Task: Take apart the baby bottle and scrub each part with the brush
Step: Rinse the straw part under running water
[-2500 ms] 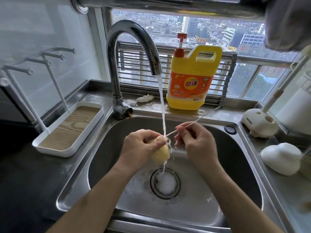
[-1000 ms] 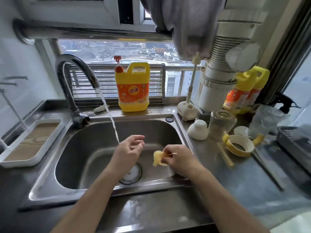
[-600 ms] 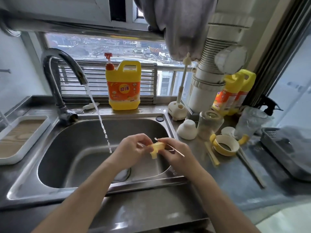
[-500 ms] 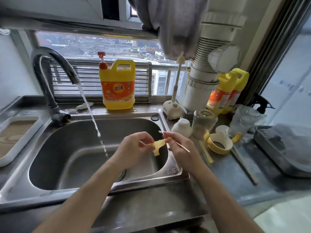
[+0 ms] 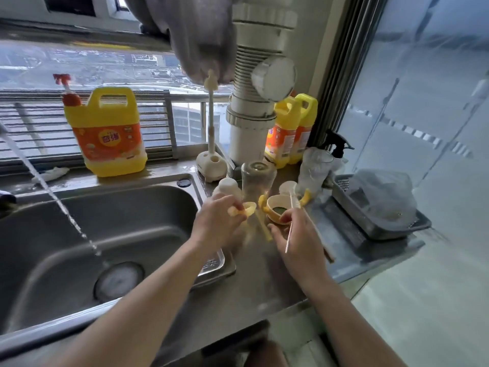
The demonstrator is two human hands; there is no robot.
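My left hand [image 5: 218, 221] pinches the soft yellow bottle nipple [image 5: 244, 209] over the counter, just right of the sink. My right hand [image 5: 296, 238] holds a thin white straw brush [image 5: 292, 221] upright, its bristled tip near the yellow handled bottle collar [image 5: 277, 209]. The clear bottle body [image 5: 258, 178] stands upside down behind the nipple, with a white cap [image 5: 229, 186] beside it. A yellowish straw [image 5: 262, 225] lies on the counter between my hands.
Water still runs from the tap into the steel sink [image 5: 148, 197] at left. A big yellow detergent jug [image 5: 105, 133] and a brush stand [image 5: 211, 162] stand at the back. Two more yellow bottles [image 5: 291, 133], a spray bottle [image 5: 338, 149] and a grey tray [image 5: 375, 221] crowd the right.
Both hands left the running water and moved right, from over the sink to above the counter. The nipple passed to my left hand alone; the thin brush stays in my right.
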